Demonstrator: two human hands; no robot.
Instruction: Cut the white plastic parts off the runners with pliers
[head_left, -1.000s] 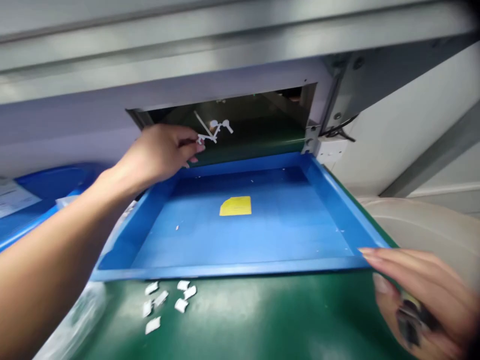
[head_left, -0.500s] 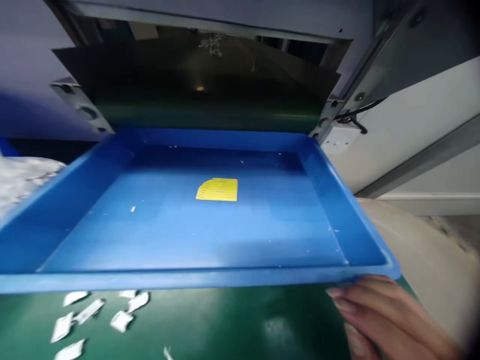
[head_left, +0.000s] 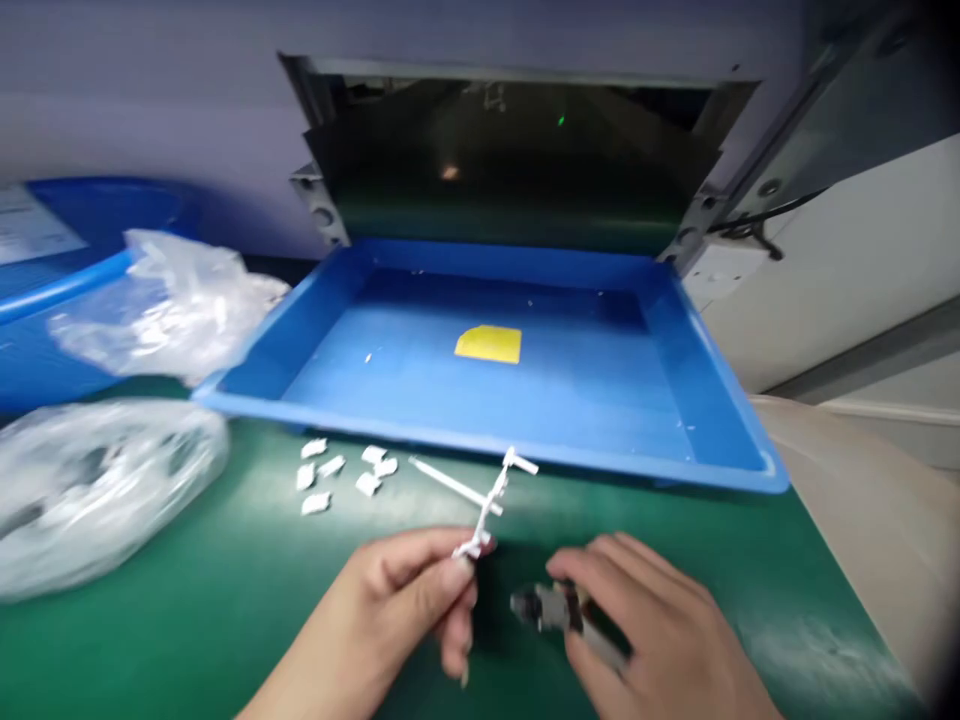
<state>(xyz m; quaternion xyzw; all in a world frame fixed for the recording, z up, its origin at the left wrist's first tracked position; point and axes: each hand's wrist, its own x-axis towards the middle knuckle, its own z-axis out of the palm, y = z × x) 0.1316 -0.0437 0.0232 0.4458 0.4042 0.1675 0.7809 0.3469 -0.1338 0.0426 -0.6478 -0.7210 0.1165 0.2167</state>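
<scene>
Between the thumb and fingers of my left hand [head_left: 409, 600] is a white plastic sprue [head_left: 489, 505], a thin branched runner with small pieces on it. Its far end rises toward the tray. My right hand [head_left: 645, 615] is closed around a pair of nippers [head_left: 551, 607], blurred, with the dark tip pointing left toward my left hand. The tip and the sprue are apart. A separate thin white stick [head_left: 450, 482] appears beside the sprue. Several small white plastic pieces [head_left: 316, 502] lie on the green table to the left.
A shallow blue tray [head_left: 720, 400] with a yellow label [head_left: 491, 344] sits below a conveyor outlet [head_left: 510, 190]. Clear bags of white parts [head_left: 112, 480] lie at the left, near a blue bin [head_left: 56, 345]. The green table [head_left: 247, 620] spans the front.
My right hand has left the tray's near right corner and now holds nippers. My left hand has come into view with the sprue. The view has shifted, showing more table and the bags.
</scene>
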